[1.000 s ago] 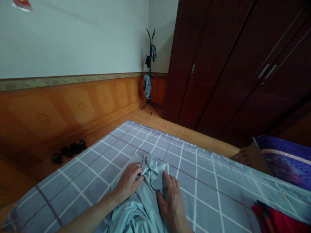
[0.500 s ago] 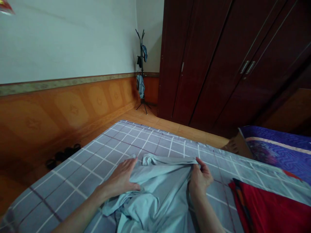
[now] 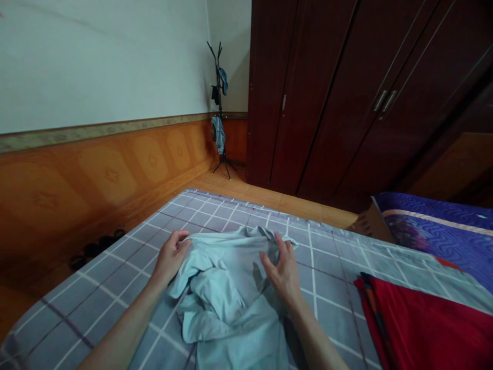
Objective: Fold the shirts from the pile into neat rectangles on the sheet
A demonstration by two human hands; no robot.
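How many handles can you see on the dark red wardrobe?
3: a lone handle on the left, then a nearer-left paired handle and its right-hand twin, side by side farther right. More may be out of view.

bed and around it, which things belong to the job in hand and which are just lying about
In hand:
- grey cloth
- left hand, right hand
- bed, under the cloth

Just about:
- red cloth, seemingly
- shoes
- coat rack
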